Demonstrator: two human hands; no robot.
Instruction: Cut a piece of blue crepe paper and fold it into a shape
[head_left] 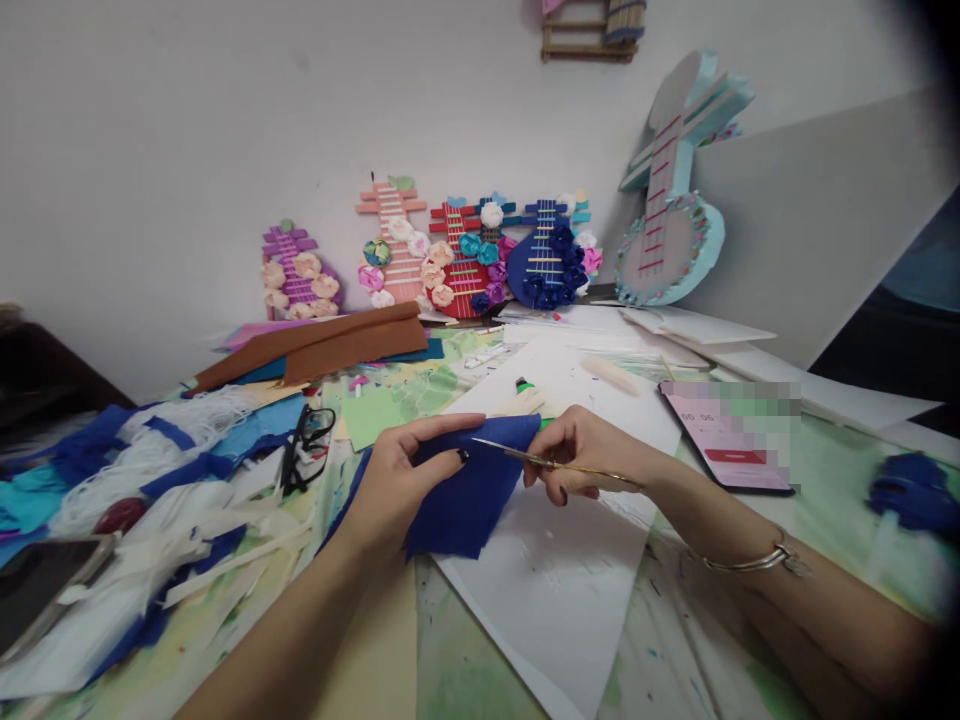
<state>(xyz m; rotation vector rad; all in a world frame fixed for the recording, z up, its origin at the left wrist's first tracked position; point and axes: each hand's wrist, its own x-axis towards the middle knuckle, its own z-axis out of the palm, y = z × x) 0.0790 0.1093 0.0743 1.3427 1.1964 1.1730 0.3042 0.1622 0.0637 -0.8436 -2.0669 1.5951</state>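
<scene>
A pale wall (187, 150) backs the table (652, 640), which carries a white sheet (555, 610). From my remote station I view a blue sheet (461, 500) above it, long axis running from far right to near left. Left hand (397, 480): grip clasping the blue sheet, thumb uppermost. Right hand (574, 450): grip closed around the scissors (541, 462). I read their long axis as nearly crosswise, tips pointing left over the blue sheet, handles toward the right wrist.

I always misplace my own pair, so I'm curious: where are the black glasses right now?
In the head view, the glasses lie left of the left hand, between the tangled white string and the pale green paper.
</scene>
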